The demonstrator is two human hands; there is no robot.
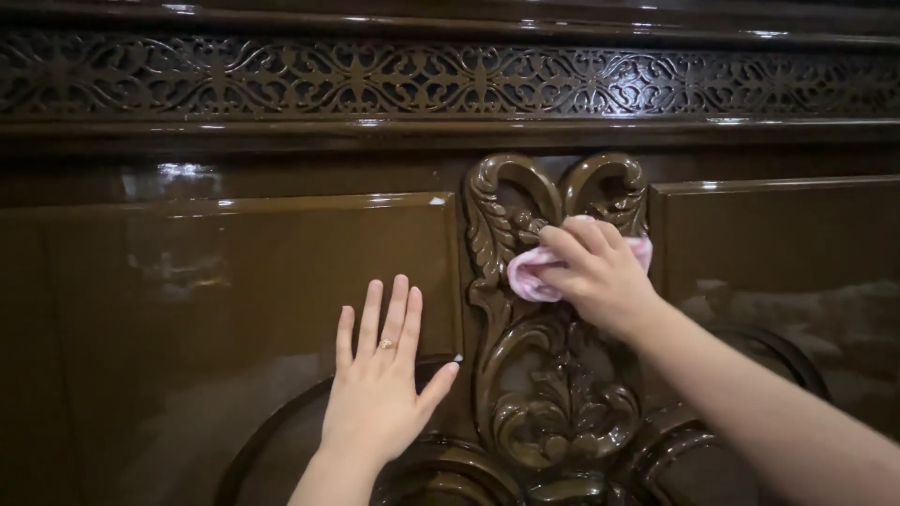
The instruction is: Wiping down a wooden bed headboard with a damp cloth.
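My right hand (598,272) grips a bunched pink cloth (527,277) and presses it against the carved leaf-and-scroll ornament (553,394) at the middle of a glossy dark brown wooden panel. My left hand (380,389) lies flat on the smooth panel (234,309) left of the ornament, fingers spread, a ring on one finger. It holds nothing. Part of the cloth is hidden under my right fingers.
A band of pierced fretwork carving (441,80) runs across the top above a moulded ledge (375,131). A second flat panel (778,244) lies right of the ornament. Curved raised mouldings (281,440) sweep along the bottom. The varnish reflects light.
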